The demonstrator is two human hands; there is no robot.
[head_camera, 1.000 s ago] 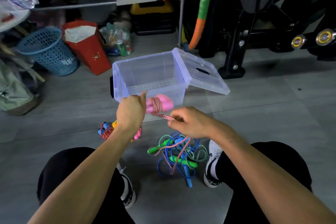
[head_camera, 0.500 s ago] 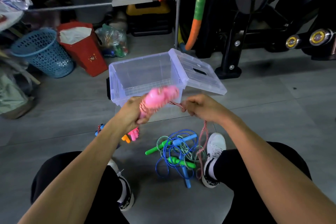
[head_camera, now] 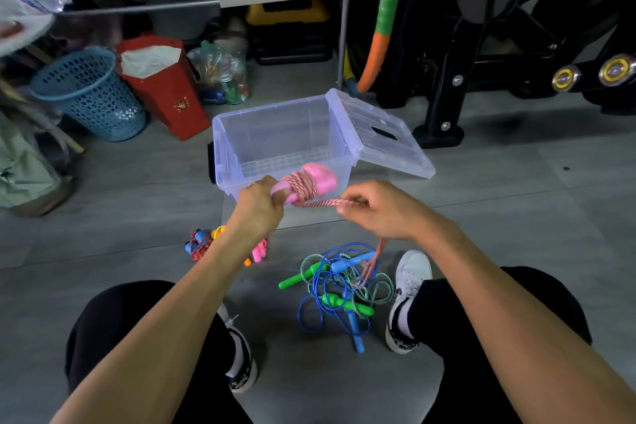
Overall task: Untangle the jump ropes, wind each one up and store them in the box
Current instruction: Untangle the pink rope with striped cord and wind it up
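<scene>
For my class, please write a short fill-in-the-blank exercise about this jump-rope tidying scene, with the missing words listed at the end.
1. The left hand grips the ____ handles wound with red-and-white cord.
2. The right hand pinches the ____.
3. The clear box has its lid ____.
4. The tangle by the white shoe holds blue and ____ ropes.

Missing words: pink; cord; open; green

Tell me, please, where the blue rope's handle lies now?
In the head view, one blue handle lies on the floor at lower centre, in the tangle with the green rope, just left of the white shoe.
</scene>
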